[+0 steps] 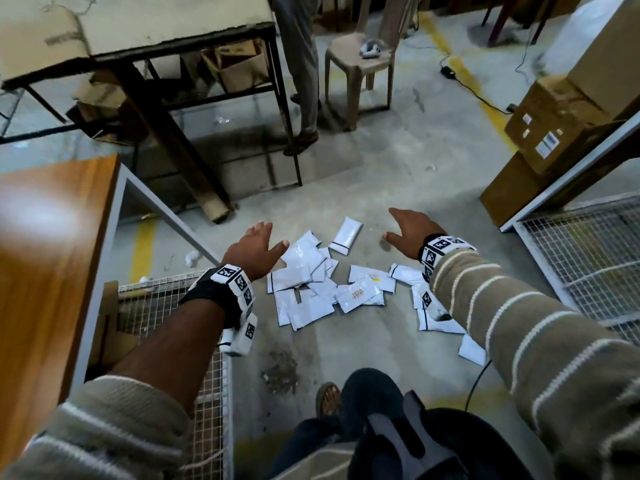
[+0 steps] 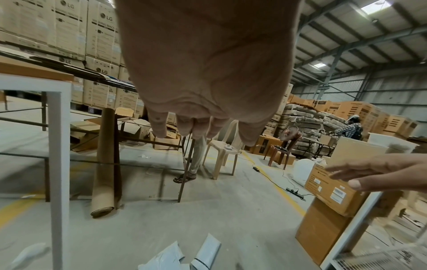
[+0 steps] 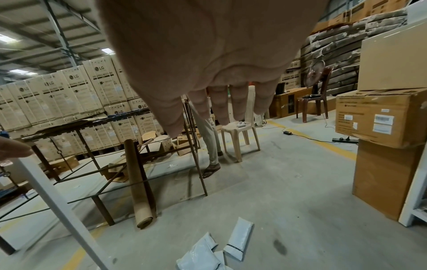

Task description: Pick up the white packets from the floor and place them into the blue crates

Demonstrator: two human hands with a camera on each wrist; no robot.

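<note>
Head view. White packets [image 1: 313, 289] lie scattered in a loose heap on the concrete floor [image 1: 398, 341], just ahead of the person's knees. One packet [image 1: 346, 234] lies apart at the far edge of the heap; a few more trail under the right forearm. Left hand [image 1: 254, 245] hovers over the heap's left edge, fingers spread and straight, holding nothing. Right hand [image 1: 410, 230] hovers past the heap's right edge, fingers spread, thumb out, also holding nothing. Both wrists wear marker bands. Wire-mesh cages [image 1: 585, 258] flank the heap on either side. A wood-topped table [image 1: 52, 237] stands left of the heap. A cardboard roll [image 1: 194, 168] leans against a dark metal-frame table [image 1: 138, 39] beyond the heap. A tan plastic chair [image 1: 360, 67] and a standing person's leg [image 1: 304, 98] lie farther off; cardboard boxes [image 1: 561, 123] stand far right of the heap. No blue crates can be made out.

Left wrist view. Left hand [image 2: 208, 73] seen palm-side, fingers [image 2: 159, 126] extended and slightly apart, nothing in them. Right hand [image 2: 379, 171] enters at the right edge, fingers straight. Packets [image 2: 184, 255] lie on the floor below the palm.

Right wrist view. Right hand [image 3: 208, 54] palm-side, fingers [image 3: 219, 106] straight and parted, holding nothing. Packets [image 3: 219, 246] lie on the floor below it, the roll [image 3: 141, 182] beyond them.
</note>
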